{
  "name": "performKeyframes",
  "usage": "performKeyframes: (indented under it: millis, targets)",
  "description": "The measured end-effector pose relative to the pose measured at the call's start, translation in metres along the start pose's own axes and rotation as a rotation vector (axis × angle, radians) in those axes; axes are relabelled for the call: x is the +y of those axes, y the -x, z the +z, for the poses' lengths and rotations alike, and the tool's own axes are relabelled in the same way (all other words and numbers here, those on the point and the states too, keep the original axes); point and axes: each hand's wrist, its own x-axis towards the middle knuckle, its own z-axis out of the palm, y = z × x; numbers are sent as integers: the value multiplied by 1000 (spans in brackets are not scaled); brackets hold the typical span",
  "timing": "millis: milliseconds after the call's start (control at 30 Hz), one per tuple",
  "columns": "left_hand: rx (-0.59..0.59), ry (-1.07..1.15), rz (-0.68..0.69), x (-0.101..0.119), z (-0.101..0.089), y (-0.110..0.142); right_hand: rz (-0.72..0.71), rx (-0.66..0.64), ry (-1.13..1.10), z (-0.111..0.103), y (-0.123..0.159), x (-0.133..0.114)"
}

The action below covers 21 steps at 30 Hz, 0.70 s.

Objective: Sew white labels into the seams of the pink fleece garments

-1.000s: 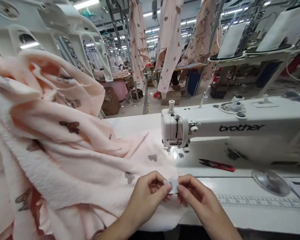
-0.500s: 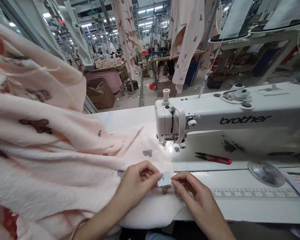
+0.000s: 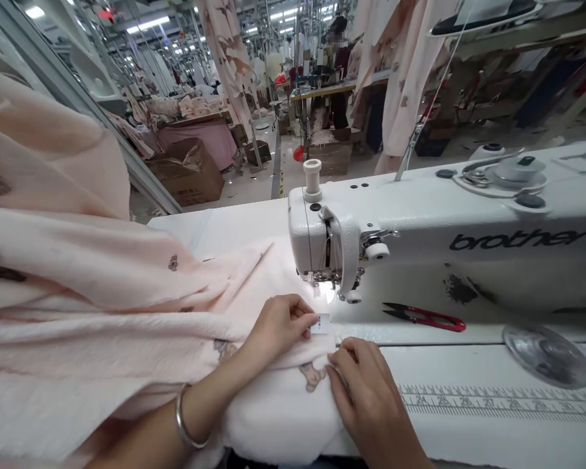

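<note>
Between the thumb and fingers of my left hand (image 3: 279, 327) is a small white label (image 3: 323, 324), lying against the pale pink plush fabric (image 3: 268, 404) near its right edge. My right hand (image 3: 367, 385) pinches that fabric's edge a little below the label, beside a printed brown bear. Just beyond the label stands the head of a white sewing machine (image 3: 317, 228), its needle area lit. The fabric spreads over the table and rises in folds at the left.
Red-handled thread snips (image 3: 427, 317) lie on the machine bed, right of the needle. Nearer the right edge are a clear round disc (image 3: 547, 355) and a printed ruler strip (image 3: 488, 400). Behind the table are a cardboard box (image 3: 190, 172), hanging fabric and other workstations.
My left hand has brought the label forward onto the fabric, closer to the needle. My right hand has left the label's edge and now grips the fabric below. The view has shifted somewhat.
</note>
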Motion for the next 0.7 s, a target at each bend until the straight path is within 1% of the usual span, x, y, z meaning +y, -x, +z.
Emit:
performKeyframes:
  millis: [100, 167, 300, 400, 567, 700]
  targets:
    - [15, -65, 24, -5, 3, -3, 46, 13, -9, 1, -1, -1]
    - [26, -94, 34, -8, 4, -4, 51, 22, 12, 2, -5, -2]
    - [16, -96, 38, -11, 5, -3, 34, 85, 141, 4, -14, -3]
    - [19, -92, 36, -10, 4, -2, 22, 92, 196, 5, -15, -2]
    - [48, -120, 15, -5, 5, -1, 20, 75, 183, 7, -10, 2]
    - [38, -130, 22, -5, 5, -1, 22, 72, 161, 8, -8, 2]
